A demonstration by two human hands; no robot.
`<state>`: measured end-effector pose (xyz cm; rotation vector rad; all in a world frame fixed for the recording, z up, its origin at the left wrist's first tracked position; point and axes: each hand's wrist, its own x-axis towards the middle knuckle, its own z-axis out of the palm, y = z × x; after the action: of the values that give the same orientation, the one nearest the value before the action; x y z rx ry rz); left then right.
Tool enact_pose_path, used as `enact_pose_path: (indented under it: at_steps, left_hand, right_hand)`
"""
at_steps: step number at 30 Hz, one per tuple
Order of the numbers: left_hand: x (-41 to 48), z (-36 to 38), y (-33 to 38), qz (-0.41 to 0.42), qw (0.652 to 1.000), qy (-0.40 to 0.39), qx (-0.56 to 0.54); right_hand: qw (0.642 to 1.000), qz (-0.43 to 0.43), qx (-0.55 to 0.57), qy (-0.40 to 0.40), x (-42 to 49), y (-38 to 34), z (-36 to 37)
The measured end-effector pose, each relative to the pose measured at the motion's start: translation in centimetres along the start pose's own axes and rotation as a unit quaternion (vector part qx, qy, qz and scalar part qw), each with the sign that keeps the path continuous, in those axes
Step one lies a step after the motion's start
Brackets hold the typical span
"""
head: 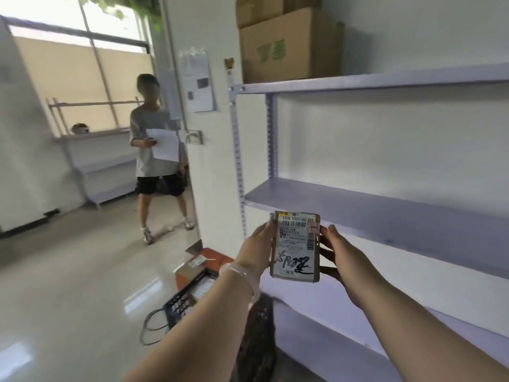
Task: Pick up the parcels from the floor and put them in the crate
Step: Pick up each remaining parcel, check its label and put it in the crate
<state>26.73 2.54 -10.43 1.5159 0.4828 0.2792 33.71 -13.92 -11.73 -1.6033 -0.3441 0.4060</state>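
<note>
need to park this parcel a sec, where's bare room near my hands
Free: the middle shelf board behind the parcel, bare from the slotted upright rightward. Crowded: the top shelf corner under cardboard boxes, and the crate below, with parcels inside.

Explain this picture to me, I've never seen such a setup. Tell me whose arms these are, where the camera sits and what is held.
There is no machine here. Someone wears one wide-angle camera on the head, so what reaches in from below is their own two hands. The left hand and right hand hold a small parcel upright between them, one at each side edge, its label facing the camera. Behind it stands a pale shelf with cardboard boxes on top. Down on the floor, lower left of the hands, lies a black crate that seems to hold parcels already. Another person stands further back with a sheet of paper.
</note>
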Motion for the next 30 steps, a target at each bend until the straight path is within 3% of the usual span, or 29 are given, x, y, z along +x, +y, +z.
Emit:
enact_pose_path:
  at_steps: [5, 12, 25, 30]
  left_hand:
    - [4.3, -11.6, -0.5, -0.009, 0.998, 0.011, -0.06]
    - [9.4, -19.0, -4.2, -0.048, 0.993, 0.032, -0.103]
    - [22.7, -21.2, -11.5, -0.17, 0.977, 0.073, -0.103]
    - [26.5, -21.5, -14.4, -0.234, 0.957, 0.085, -0.152]
  right_hand:
    - [0.998, 0.013, -0.003, -0.057, 5.7, 1.0, 11.5]
    - [0.993, 0.049, -0.046, -0.097, 11.5, 3.4, 19.2]
    - [0.977, 0.149, -0.064, -0.135, 25.3, 12.0, 22.9]
    - [0.967, 0.205, -0.075, -0.129, 30.1, 15.5, 23.6]
